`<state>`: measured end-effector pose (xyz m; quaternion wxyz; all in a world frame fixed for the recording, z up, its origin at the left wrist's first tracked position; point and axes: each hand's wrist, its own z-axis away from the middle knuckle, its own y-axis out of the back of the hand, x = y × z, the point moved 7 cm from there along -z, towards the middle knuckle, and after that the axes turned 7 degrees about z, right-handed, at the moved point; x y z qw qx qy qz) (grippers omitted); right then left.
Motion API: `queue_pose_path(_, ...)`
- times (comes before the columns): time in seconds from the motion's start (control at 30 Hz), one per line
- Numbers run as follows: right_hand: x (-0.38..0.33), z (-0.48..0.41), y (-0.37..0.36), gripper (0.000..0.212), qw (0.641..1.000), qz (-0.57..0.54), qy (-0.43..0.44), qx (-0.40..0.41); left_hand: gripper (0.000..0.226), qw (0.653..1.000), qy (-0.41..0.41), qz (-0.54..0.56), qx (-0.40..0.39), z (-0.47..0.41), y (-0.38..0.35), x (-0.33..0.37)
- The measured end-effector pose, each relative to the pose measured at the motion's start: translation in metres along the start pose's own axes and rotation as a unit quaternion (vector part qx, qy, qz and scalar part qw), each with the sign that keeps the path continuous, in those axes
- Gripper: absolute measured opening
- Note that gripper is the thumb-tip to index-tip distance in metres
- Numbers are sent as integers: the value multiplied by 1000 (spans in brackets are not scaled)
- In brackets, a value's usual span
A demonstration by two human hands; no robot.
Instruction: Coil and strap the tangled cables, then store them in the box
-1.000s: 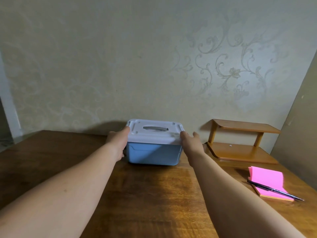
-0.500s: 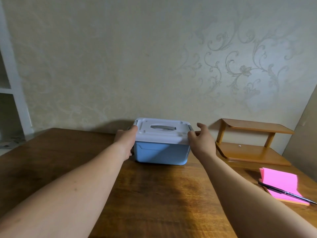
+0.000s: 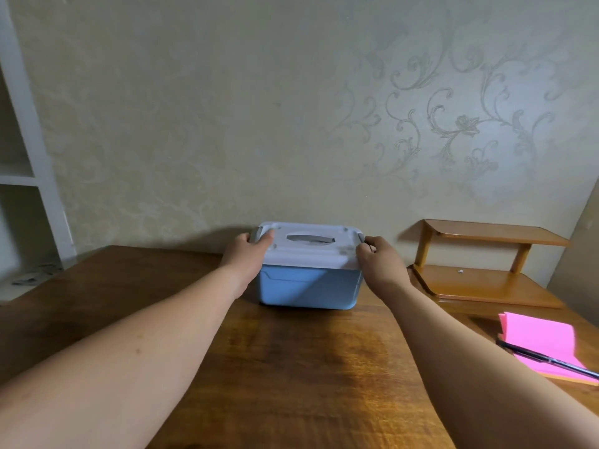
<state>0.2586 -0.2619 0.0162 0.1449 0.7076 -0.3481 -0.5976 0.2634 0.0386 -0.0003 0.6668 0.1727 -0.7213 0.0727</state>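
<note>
No cables are showing anywhere on the tabletop, so the coiling and strapping cannot be checked from here. The blue storage box is sitting at the far edge of the tabletop, close to the wall, with its white lid lying flat on top. Whether the cables are lying inside, I cannot tell. My reading is that the task is sitting at the box step, with the latches being worked, though fastening or releasing cannot be told apart.

The left hand is wrapping the lid's left end. Its thumb is lying across the lid corner, and its fingers are curling round the grey left latch. The right hand is mirroring it on the other side. Its fingers are bent tightly and pinching the grey right latch. Neither hand is touching the grey carry handle lying flat between them.
</note>
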Motion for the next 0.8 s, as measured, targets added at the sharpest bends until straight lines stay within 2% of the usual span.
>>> queue_pose_path(0.07, 0, 2, -3, 51, 1000, -9, 0, -10, 41, 1000, -11, -2, -21, 1, -7, -3)
queue_pose_path(0.17, -3, 2, -3, 55, 1000, 18, 16, -18, 30, 997, -29, -65, 9, 0, -4, 3)
queue_pose_path(0.23, -5, 2, 0, 60, 999, 41, 18, -26, 36, 992, -30, -123, 11, -3, -2, 8)
queue_pose_path(0.3, -8, 3, 5, 55, 997, 69, 18, -25, 41, 987, -34, -156, 14, -2, -1, 13)
queue_pose_path(0.4, -8, 9, 14, 41, 995, 99, 10, 9, 42, 986, -40, -162, 16, 2, -3, 12)
queue_pose_path(0.53, -2, 22, 22, 37, 992, 121, -1, 40, 43, 982, -47, -182, 26, 10, -3, 11)
queue_pose_path(0.73, -9, 34, 29, 40, 993, 114, 1, 4, 50, 979, -27, -199, 20, 19, -2, 12)
queue_pose_path(0.8, -13, 34, 28, 49, 993, 112, -1, -27, 61, 976, -12, -215, 17, 31, 1, 21)
